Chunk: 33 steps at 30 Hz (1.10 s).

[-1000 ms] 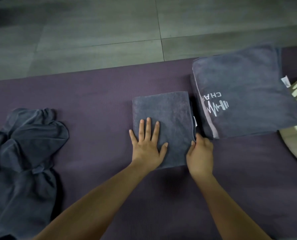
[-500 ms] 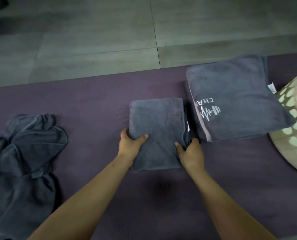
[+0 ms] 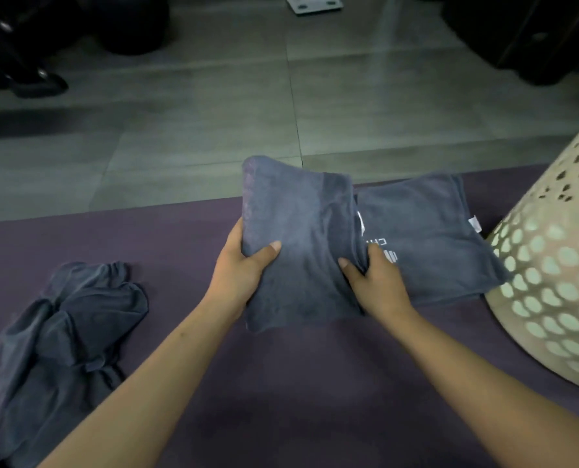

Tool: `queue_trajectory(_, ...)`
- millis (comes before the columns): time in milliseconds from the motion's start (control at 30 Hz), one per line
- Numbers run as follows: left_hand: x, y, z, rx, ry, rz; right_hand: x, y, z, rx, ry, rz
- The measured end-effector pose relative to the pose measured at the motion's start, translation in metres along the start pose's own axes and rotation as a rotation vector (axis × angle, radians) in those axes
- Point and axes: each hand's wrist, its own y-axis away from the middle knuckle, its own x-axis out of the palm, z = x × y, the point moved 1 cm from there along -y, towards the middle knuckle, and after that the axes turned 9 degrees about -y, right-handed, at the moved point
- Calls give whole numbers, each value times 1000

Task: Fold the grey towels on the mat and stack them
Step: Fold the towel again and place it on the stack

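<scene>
Both hands grip the folded grey towel (image 3: pixel 298 244): left hand (image 3: pixel 244 268) curled round its 9 o'clock edge w/ thumb on top and fingers hidden under; right hand (image 3: pixel 379 282) pinches the 3 o'clock edge, thumb on top, rest tucked beneath. Towel looks raised off the purple mat (image 3: pixel 180 251), far edge tipped up toward 12 o'clock, near edge sagging toward 6. Its right side overlaps the bigger folded towel (image 3: pixel 426 238) at 3 o'clock, which lies flat on the mat, white lettering partly covered by the right hand & a small white tag at its far right corner. Just past that, at 3–4 o'clock, a cream perforated basket (image 3: pixel 551 282) sits on the mat, touching or nearly touching the bigger towel's corner; can't tell which. At 8 o'clock, well apart, a crumpled unfolded towel (image 3: pixel 65 336) lies in a heap on the mat. Beyond the mat at 12 o'clock, grey tiled floor (image 3: pixel 213 113) w/ a white scale (image 3: pixel 313 3) at the top edge; dark shapes at both upper corners, too dim to ID.
</scene>
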Motion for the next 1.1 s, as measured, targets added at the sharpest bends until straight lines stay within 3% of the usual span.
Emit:
queue_trajectory(233, 88, -10, -48, 116, -8, 49, -105, -30, -12, 23, 171, -193)
queue_trajectory(367, 140, -23, -43, 120, -36, 92, -142, -43, -40, 88, 201, -229)
queue_trajectory(567, 182, -29, 8, -4, -240, 155, -148, -56, -96, 213, 359, -101)
queue_trajectory(800, 191, -35, 2, 100, -243, 151, -154, -62, -103, 109, 446, -332)
queue_trajectory(933, 201, -32, 2, -26, -378, 143, -156, -67, -104, 135, 663, -200)
queue_trajectory(1000, 203, -26, -2, 104, -688, 52, -149, -70, -97, -9, 742, -227)
queue_trajectory(1100, 212, -37, -4, 651, -1075, 2, -130, -80, -87, -336, 823, -216)
